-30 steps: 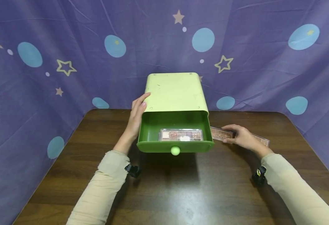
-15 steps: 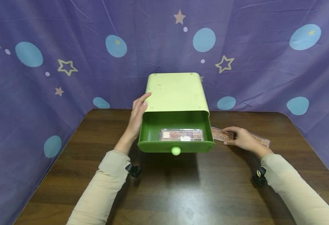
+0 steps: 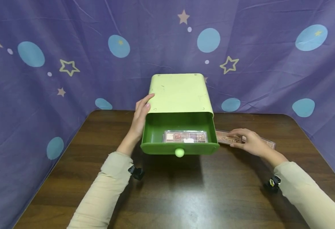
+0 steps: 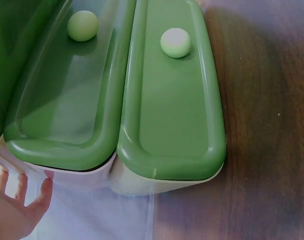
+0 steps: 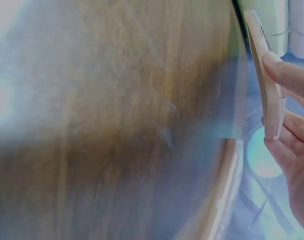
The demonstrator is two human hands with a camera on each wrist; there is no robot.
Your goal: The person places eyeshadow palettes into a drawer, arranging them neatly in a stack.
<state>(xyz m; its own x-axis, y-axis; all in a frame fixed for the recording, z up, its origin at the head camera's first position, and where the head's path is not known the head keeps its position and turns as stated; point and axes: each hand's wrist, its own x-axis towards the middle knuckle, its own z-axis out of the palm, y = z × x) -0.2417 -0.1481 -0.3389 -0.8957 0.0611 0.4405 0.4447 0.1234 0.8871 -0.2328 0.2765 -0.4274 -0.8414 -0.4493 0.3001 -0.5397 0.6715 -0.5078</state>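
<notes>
A pale green drawer unit (image 3: 181, 93) stands in the middle of the table with its green top drawer (image 3: 153, 133) pulled out. Inside that drawer lies an eyeshadow palette (image 3: 185, 136). My left hand (image 3: 139, 119) rests against the unit's left side, fingertips at its top edge. To the right of the drawer, my right hand (image 3: 249, 141) pinches another eyeshadow palette (image 3: 224, 138) between thumb and fingers; the right wrist view shows this palette (image 5: 266, 85) edge-on. One more palette (image 3: 270, 144) lies on the table, partly hidden behind the right hand.
Two closed green drawers, one with a round knob (image 4: 175, 43), sit below the pulled-out one. The drawer's own knob (image 3: 179, 152) juts toward the front. A purple patterned curtain (image 3: 161, 41) hangs behind the wooden table (image 3: 167, 194).
My right hand and forearm have shifted slightly to the right, and the hand's hold on the palette looks a little different. The left hand stays in place on the unit.
</notes>
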